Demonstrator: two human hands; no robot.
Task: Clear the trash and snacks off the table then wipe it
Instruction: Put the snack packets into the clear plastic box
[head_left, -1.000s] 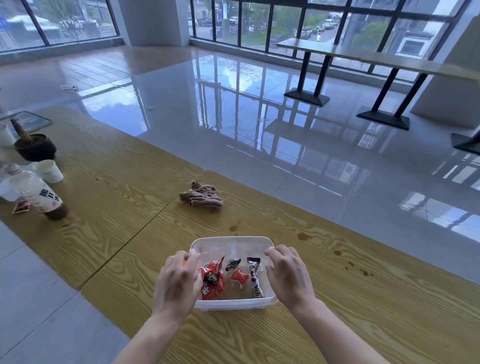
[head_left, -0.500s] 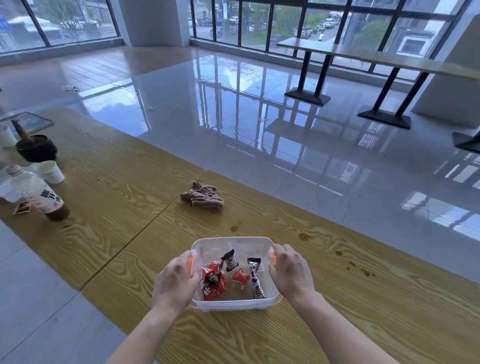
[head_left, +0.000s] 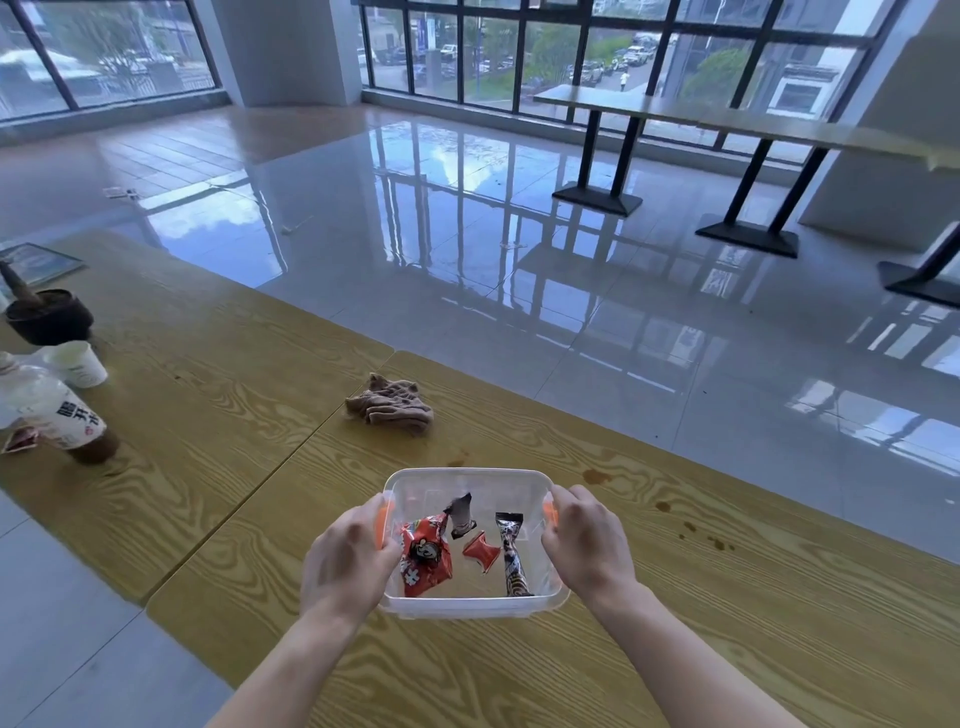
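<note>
Both hands are gripping a clear plastic container (head_left: 470, 603) by its two short sides: the left hand (head_left: 349, 558) is curling closed around the left rim, covering most of an orange handle (head_left: 383, 525) there, and the right hand (head_left: 587, 545) is closing over the right rim beside a matching orange handle (head_left: 549, 512). Whether the container is resting on the wooden tabletop (head_left: 675, 597) or raised just off it cannot be told. Lying inside it, between the two hands, are a crumpled red snack bag (head_left: 426, 558) nearest the left hand, a small dark wrapper (head_left: 461, 514) standing tilted behind it, a small red candy wrapper (head_left: 480, 552) in the middle, and a long dark wrapped bar (head_left: 511, 553) nearest the right hand. Beyond the hands and a little to the left, a bunched brown cloth (head_left: 390, 405) is sitting on the tabletop, well apart from the container. Brown spill marks (head_left: 595, 475) are showing on the wood just beyond the right hand and farther to its right. Far to the left of the left hand, a bottle with dark liquid (head_left: 57, 415) is standing tilted in view, with a white paper cup (head_left: 78, 362) just behind it, a dark bowl (head_left: 49, 317) farther back, and a small red wrapper (head_left: 21, 439) lying beside the bottle.
</note>
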